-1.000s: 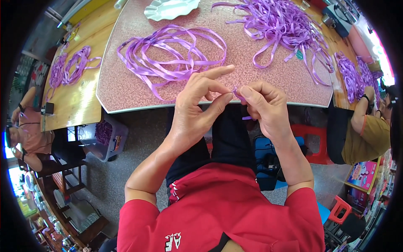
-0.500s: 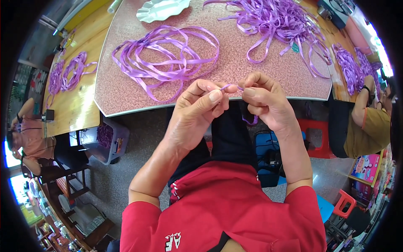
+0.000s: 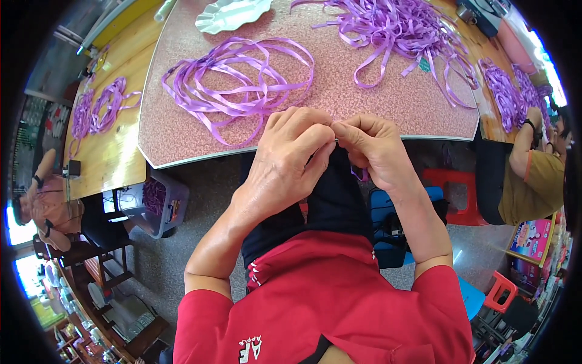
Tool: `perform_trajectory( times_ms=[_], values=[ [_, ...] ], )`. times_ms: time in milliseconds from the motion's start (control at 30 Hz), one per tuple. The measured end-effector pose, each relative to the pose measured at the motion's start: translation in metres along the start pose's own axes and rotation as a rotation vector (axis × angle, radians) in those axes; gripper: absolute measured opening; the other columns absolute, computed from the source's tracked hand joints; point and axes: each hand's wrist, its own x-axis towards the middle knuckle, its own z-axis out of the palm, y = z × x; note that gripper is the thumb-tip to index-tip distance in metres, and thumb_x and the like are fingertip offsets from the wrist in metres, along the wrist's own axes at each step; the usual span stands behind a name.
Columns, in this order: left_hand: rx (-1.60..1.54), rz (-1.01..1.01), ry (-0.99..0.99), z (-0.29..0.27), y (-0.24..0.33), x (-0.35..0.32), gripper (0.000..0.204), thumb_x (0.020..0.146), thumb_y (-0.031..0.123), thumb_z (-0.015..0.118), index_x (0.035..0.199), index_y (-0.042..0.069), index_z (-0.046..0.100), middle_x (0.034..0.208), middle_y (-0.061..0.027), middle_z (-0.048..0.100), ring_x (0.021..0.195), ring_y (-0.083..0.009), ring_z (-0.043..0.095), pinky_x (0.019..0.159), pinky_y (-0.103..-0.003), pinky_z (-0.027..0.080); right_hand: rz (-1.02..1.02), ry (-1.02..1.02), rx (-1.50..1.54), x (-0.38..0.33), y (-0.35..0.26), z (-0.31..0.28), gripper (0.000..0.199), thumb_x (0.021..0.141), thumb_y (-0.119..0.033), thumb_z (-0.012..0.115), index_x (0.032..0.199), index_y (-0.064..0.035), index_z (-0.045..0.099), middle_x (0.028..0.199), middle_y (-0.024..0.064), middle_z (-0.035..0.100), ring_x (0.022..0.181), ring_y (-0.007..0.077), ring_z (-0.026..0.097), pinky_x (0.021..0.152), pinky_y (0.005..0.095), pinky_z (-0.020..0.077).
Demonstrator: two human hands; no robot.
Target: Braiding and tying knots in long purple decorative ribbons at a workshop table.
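Observation:
Just off the table's near edge, my left hand and my right hand meet with their fingertips touching. Both are closed in a pinch on a narrow purple ribbon. A short piece of this ribbon shows beneath my right hand. The pinched part is mostly covered by my fingers, and a tiny pale speck beside the fingertips is too small to make out. A loosely coiled bundle of purple ribbon lies on the table beyond my left hand. Farther right is a large tangled heap of purple ribbon.
The pink speckled table carries a white scalloped dish. A wooden table at left has more ribbon coils. Two people sit at the sides. A clear plastic bin, a red stool and a blue stool stand below.
My left hand has turned over so its back faces up, and its fingers have closed in against my right fingertips. The ribbon stretch between the hands is now covered.

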Motion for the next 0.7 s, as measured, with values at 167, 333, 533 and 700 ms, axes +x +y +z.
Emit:
perform_trajectory(
  times_ms=[167, 333, 533, 700],
  values=[
    [0.031, 0.027, -0.008, 0.004, 0.003, -0.006, 0.018, 0.079, -0.002, 0.071, 0.093, 0.005, 0.062, 0.105, -0.0114, 0.059, 0.093, -0.0283, 0.058, 0.083, -0.035, 0.046, -0.063, 0.030, 0.017, -0.004, 0.002, 0.009, 0.012, 0.092, -0.015, 0.069, 0.088, -0.0038, 0.068, 0.069, -0.0034, 0.058, 0.050, 0.0003, 0.039, 0.043, 0.0173, 0.0266],
    [-0.541, -0.333, 0.137, 0.015, -0.001, -0.025, 0.012, 0.092, 0.005, 0.066, 0.102, 0.002, 0.058, 0.114, -0.0067, 0.052, 0.101, -0.0146, 0.054, 0.093, -0.030, 0.043, -0.193, 0.051, 0.133, -0.009, 0.009, 0.024, 0.007, 0.093, -0.011, 0.065, 0.093, -0.0043, 0.067, 0.072, -0.0028, 0.058, 0.051, 0.0000, 0.039, 0.043, 0.0174, 0.0270],
    [-1.189, -0.689, 0.169, 0.014, 0.003, -0.020, 0.012, 0.099, 0.016, 0.060, 0.104, 0.006, 0.059, 0.103, -0.0017, 0.059, 0.096, -0.0109, 0.057, 0.093, -0.029, 0.045, -0.677, 0.074, -0.253, -0.004, 0.016, 0.021, 0.005, 0.089, 0.000, 0.065, 0.093, -0.0007, 0.065, 0.083, 0.0024, 0.062, 0.060, 0.0048, 0.049, 0.049, 0.0198, 0.0357],
    [-1.222, -0.780, 0.147, 0.011, 0.000, -0.019, 0.013, 0.095, 0.019, 0.066, 0.098, 0.007, 0.064, 0.096, -0.0007, 0.063, 0.089, -0.0102, 0.059, 0.085, -0.028, 0.048, -1.106, 0.106, -0.847, -0.003, 0.004, 0.016, 0.021, 0.076, 0.009, 0.071, 0.093, -0.0020, 0.065, 0.085, 0.0069, 0.062, 0.067, 0.0124, 0.058, 0.056, 0.0244, 0.0459]
  ],
)
